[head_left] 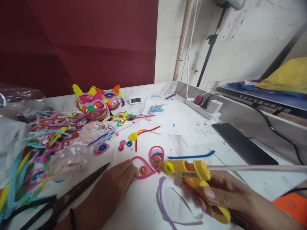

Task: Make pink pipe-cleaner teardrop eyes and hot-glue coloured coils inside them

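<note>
My right hand is wrapped round the handle of a yellow hot glue gun, with a small orange light lit on its side. Its nozzle end meets a pink pipe-cleaner loop with an orange coiled pupil. Closed fingers of my left hand hold the left end of a pink pipe-cleaner eye, whose centre is an orange coil. A clear glue stick sticks out of the gun's back. Below the nozzle lies a purple pipe cleaner beside cut paper.
Black-handled scissors lie left of my left forearm. Piled pipe cleaners and colourful masks stand at the left back. A blue pipe cleaner, a phone and a power strip are to the right.
</note>
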The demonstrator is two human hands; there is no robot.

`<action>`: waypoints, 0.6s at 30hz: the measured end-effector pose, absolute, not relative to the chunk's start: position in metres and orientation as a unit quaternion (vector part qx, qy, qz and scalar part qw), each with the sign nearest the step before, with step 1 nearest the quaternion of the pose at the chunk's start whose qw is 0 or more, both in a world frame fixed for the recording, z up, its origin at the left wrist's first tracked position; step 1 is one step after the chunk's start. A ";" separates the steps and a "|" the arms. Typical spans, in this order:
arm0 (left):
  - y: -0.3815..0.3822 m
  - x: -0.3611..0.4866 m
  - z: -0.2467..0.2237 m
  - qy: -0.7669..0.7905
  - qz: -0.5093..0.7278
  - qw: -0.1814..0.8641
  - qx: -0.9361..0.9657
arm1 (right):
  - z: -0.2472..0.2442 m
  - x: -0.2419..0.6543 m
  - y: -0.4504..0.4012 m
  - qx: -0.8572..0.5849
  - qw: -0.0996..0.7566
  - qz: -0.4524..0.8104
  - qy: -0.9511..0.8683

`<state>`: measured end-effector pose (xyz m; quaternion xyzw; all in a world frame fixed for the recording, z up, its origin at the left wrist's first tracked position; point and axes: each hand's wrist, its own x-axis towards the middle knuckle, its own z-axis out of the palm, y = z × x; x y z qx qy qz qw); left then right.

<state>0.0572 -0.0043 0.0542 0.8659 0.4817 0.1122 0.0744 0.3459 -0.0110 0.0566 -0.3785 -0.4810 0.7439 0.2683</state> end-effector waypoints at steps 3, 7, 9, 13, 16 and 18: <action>-0.006 0.055 0.052 0.461 0.128 0.044 0.877 | 0.056 0.346 -0.011 -0.382 0.275 0.744 -0.475; -0.007 0.053 0.050 0.434 0.148 -0.015 0.889 | 0.056 0.345 -0.011 -0.382 0.255 0.744 -0.485; -0.007 0.054 0.051 0.422 0.163 -0.048 0.890 | 0.056 0.344 -0.011 -0.382 0.249 0.739 -0.496; -0.007 0.057 0.053 0.411 0.170 -0.082 0.892 | 0.056 0.342 -0.009 -0.377 0.253 0.734 -0.505; -0.006 0.056 0.052 0.409 0.169 -0.074 0.894 | 0.056 0.341 -0.008 -0.372 0.252 0.737 -0.505; -0.005 0.054 0.050 0.412 0.166 -0.052 0.894 | 0.056 0.341 -0.008 -0.379 0.249 0.734 -0.505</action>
